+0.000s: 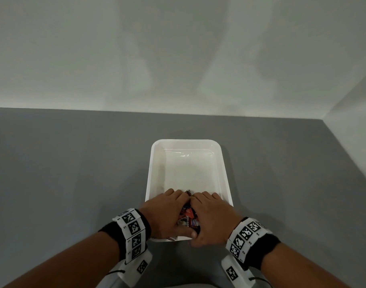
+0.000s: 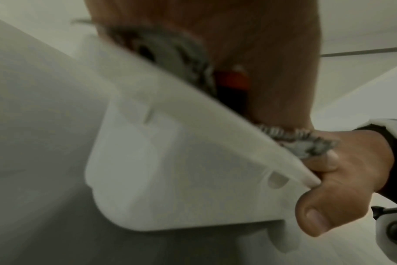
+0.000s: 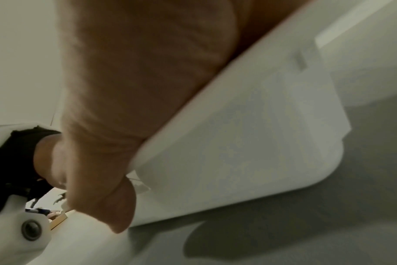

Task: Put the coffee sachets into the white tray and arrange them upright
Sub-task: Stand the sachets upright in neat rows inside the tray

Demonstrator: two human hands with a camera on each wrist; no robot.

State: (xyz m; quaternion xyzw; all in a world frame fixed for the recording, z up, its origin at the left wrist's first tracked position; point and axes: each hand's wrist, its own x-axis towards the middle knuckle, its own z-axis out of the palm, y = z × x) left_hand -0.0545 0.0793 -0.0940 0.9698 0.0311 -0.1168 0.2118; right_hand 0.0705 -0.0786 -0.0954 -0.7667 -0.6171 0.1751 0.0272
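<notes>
The white tray [image 1: 150, 163] stands lengthwise on the grey table, its far part bare. At its near end a bundle of red, black and white coffee sachets [image 1: 188, 217] sits between my two hands. My left hand [image 1: 167, 213] cups the bundle from the left, with fingers curled over its far side. From the right my right hand [image 1: 213, 215] does the same. In the left wrist view the sachets [image 2: 231, 82] show under my left palm [image 2: 261, 53], above the tray rim [image 2: 170, 111]. My right thumb [image 3: 118, 206] lies outside the tray's near wall [image 3: 249, 134].
The grey table [image 1: 63, 173] spreads to both sides of the tray and meets a white wall [image 1: 178, 59] at the back. A second wall closes the right side [image 1: 357, 104]. Marker bands and cameras sit on both wrists.
</notes>
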